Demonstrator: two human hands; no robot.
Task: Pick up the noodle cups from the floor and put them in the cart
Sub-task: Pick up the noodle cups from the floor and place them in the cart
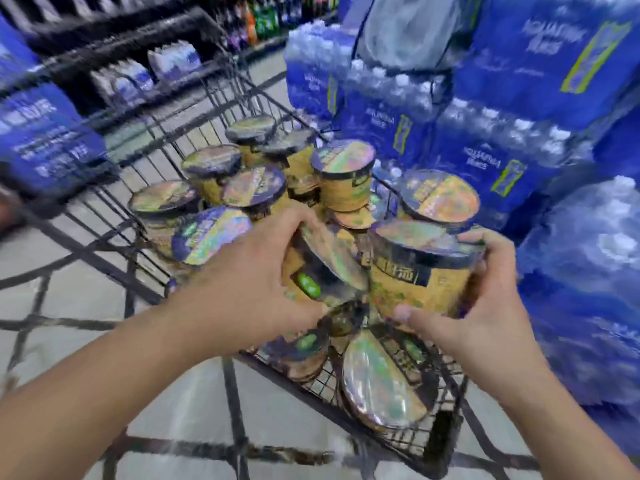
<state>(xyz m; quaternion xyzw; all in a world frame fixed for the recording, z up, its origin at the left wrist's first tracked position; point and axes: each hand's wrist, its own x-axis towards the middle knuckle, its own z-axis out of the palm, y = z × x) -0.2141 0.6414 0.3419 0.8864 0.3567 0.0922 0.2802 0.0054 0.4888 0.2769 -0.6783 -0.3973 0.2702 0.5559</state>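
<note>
Mostly blur: cup (420,271) in both hands (cart (446,441) cropped).

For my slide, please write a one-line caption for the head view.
Both hands, left and right, lower noodle cups into a cart already full of cups, beside stacked water packs.

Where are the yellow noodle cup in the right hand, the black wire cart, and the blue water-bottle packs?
yellow noodle cup (420,282), head view, its printed side wall.
black wire cart (440,441), head view, near corner of its mesh.
blue water-bottle packs (485,161), head view, a label's front.
</note>
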